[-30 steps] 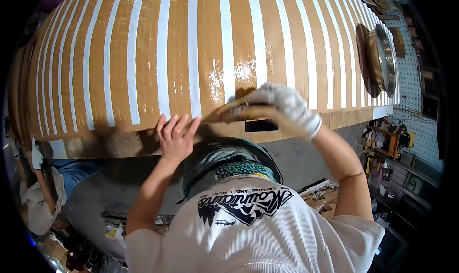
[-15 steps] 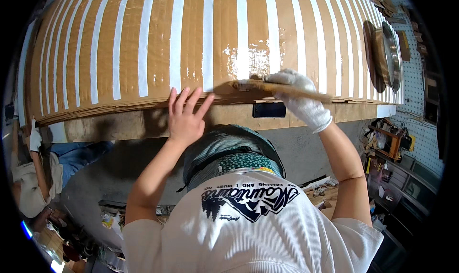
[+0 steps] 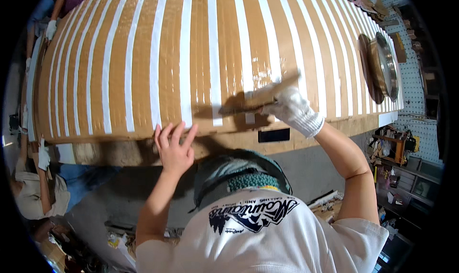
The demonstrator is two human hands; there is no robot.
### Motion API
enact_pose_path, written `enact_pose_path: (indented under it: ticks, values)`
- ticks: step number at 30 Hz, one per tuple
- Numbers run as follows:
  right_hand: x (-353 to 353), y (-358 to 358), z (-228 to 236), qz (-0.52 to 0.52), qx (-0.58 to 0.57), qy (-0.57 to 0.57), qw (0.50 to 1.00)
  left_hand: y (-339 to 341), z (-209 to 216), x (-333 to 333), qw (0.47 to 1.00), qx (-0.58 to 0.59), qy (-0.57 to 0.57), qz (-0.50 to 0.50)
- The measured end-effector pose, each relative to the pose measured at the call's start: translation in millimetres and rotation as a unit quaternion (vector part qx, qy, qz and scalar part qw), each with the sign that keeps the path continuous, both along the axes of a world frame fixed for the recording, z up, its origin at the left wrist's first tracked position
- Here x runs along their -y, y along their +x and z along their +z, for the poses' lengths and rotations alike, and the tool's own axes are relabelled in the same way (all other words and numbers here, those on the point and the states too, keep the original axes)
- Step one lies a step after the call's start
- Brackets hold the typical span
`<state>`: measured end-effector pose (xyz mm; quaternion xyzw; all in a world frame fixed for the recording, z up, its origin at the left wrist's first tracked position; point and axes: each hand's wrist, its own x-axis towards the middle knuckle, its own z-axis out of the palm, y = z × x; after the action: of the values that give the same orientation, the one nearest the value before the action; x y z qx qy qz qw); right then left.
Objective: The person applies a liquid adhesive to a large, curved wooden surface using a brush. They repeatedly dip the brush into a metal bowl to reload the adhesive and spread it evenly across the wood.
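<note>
My right hand [image 3: 292,111], in a white knit glove, is closed round a flat brush [image 3: 260,99] with a wooden handle. The brush is motion-blurred and tilted, its dark end pointing left, over the near part of a wide brown sheet [image 3: 258,29] with white strips. Whether its bristles touch the sheet I cannot tell. A wet shine shows on the sheet beyond the brush. My bare left hand [image 3: 175,148] has its fingers spread, the tips at the sheet's near edge.
A dark flat rectangle [image 3: 274,135] lies on the wooden table edge [image 3: 224,141]. A round metal basin [image 3: 383,67] stands on the right. Along the left end are other people's gloved hands [image 3: 43,157]. Cluttered shelves [image 3: 406,182] stand at the lower right.
The brush has swung from lying along the near edge to a steeper tilt over the sheet. My left hand stays at the edge. The whole view has shifted, and more people show at the left.
</note>
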<state>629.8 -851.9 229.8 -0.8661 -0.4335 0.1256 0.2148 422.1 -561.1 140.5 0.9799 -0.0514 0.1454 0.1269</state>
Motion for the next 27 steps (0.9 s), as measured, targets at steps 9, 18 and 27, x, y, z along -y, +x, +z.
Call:
enact_pose_path:
  ticks: [9,18,27]
  values:
    - [-47.5,214.4,-16.4,-0.214,-0.022,0.061,0.975,3.4,5.1,-5.3,0.999,-0.033,0.021,-0.017]
    - [-117.0,424.0,-22.3,-0.259,0.124,0.058,0.956,0.6,1.3,-10.5,0.989,-0.146,0.037,0.008]
    - [-145.3,555.8,-60.2,-0.238,0.281,0.101,0.924,-44.3,-52.2,-11.2,0.983,-0.159,0.094,-0.019]
